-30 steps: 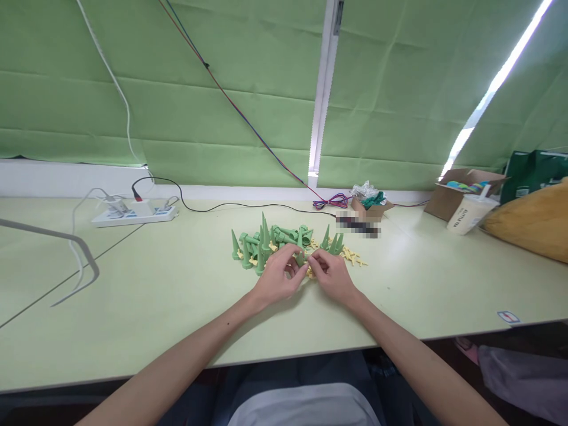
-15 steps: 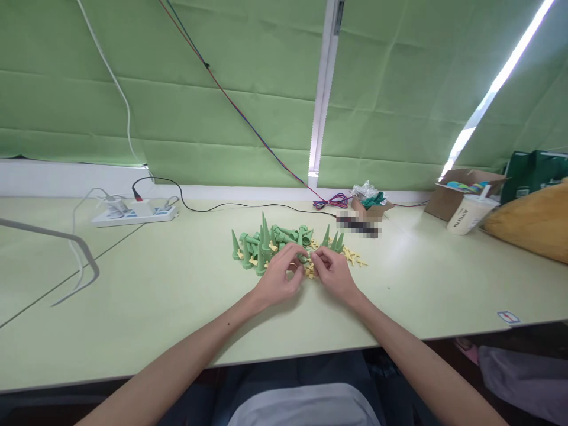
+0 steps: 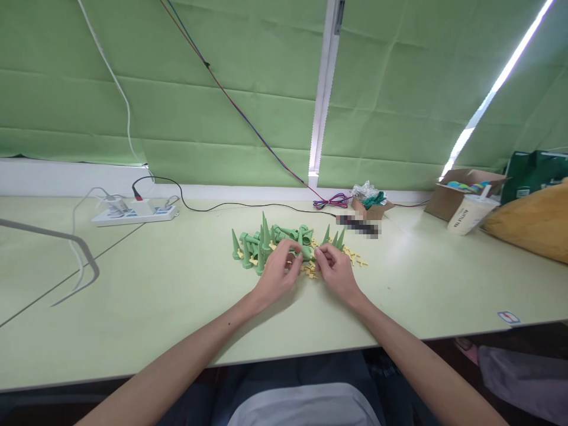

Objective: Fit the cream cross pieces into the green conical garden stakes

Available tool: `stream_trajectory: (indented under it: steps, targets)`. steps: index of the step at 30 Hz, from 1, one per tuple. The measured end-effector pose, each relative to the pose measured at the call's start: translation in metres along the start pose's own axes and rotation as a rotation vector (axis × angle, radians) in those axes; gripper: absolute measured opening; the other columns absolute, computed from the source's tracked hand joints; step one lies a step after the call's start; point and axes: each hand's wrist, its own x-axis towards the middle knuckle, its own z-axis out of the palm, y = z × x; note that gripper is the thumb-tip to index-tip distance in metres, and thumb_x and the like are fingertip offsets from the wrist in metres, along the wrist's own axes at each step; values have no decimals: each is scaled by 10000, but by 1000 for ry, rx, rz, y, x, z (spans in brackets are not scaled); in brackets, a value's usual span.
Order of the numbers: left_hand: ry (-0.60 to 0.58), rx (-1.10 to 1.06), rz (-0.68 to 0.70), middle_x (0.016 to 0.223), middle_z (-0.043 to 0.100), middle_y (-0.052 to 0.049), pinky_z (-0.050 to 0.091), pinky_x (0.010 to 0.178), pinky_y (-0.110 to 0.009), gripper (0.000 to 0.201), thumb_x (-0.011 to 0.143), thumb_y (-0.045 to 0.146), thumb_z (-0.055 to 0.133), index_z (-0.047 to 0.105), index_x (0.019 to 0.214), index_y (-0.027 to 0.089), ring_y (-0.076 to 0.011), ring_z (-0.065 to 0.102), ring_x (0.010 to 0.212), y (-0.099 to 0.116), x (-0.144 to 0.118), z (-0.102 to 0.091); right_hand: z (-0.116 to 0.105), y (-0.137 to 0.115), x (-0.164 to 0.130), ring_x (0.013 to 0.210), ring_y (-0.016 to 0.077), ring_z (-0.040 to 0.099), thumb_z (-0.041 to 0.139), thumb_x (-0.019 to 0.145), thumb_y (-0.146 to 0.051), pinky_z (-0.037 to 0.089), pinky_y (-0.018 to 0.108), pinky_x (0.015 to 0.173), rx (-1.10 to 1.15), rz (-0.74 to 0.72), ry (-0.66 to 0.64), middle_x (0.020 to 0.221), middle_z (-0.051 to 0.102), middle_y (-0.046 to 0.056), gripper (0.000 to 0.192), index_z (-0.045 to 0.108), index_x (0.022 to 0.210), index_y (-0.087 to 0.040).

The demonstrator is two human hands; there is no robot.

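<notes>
My left hand (image 3: pixel 280 271) is curled, its thumb and fingers closed around the end of a green plastic cone piece (image 3: pixel 306 254) that points toward the other hand. Opposite it, the thumb and index finger of my right hand (image 3: pixel 336 273) pinch a small yellow plastic piece (image 3: pixel 313 252), mostly hidden by the fingertips. Behind and left of my left hand is a cluster of green cone pieces (image 3: pixel 247 255), some upright and some lying down. Several loose yellow pieces (image 3: pixel 309 271) lie under and between the hands. More green cones (image 3: pixel 339 240) stand behind my right hand.
A white power strip (image 3: pixel 135 216) lies at the back left, with a black cable running right to a blurred dark object (image 3: pixel 357 226). Small cardboard box (image 3: pixel 373 210), larger box (image 3: pixel 444 198), a drink cup (image 3: pixel 471 214) and a yellow-brown bag (image 3: pixel 532 228) line the back right.
My hands have moved slightly apart, the left to the left and the right to the right. More of the green cone piece shows between them.
</notes>
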Motion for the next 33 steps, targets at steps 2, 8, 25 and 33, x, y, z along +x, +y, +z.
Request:
stream_trajectory:
  steps: [2,8,25,33]
  targets:
    - [8,1,-30,826,553,-17,424,517,-216,159,938,347,452,475,902,194,-108,530,624,0,1,0,0,-1,0,492,117,480,474,942,-420,383,236,476,-6,-14,8,585,517,-19,283,522,777,-195]
    - [-39,100,-71,538,486,24,379,523,-250,397,967,413,377,465,658,180,-110,456,493,2,3,-1,-1,-1,-1,509,112,480,455,955,-394,385,235,496,-27,-42,17,617,523,-18,266,521,788,-197]
    - [-151,47,-84,529,498,23,396,504,-252,419,955,461,369,467,651,191,-123,464,482,4,1,-3,-1,4,0,493,110,451,457,952,-386,365,240,500,-73,-50,14,590,490,-33,254,529,794,-202]
    - [-167,75,-57,726,573,-14,430,531,-238,351,934,441,416,528,736,174,-129,530,609,5,2,-3,-1,6,0,474,103,411,456,949,-391,336,235,481,-86,-49,23,571,450,-43,255,518,792,-200]
